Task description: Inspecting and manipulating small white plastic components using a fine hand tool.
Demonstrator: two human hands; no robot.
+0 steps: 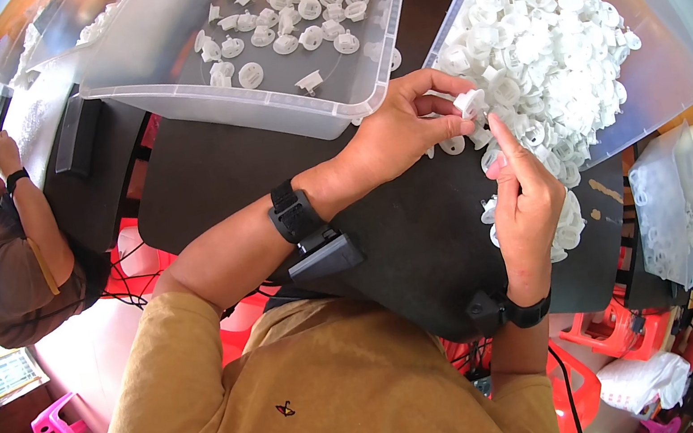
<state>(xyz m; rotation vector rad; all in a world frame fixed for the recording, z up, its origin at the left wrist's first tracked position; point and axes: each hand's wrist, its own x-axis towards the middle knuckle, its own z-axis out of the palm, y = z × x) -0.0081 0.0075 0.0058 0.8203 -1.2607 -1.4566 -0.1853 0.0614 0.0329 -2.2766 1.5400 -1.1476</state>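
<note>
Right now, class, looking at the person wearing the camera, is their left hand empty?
No, the left hand holds a small white part between its thumb and fingers.

Black tabletop (212,170) leaves room; white heap (533,51) blocks right.

text: none legible; numbers: none legible; tan shirt (354,378): small dark-and-orange emblem (284,409), no readable letters

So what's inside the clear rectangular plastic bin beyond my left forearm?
Small round white plastic pieces lie in the bin; surfaces beneath overlapping pieces can't be seen.
</note>
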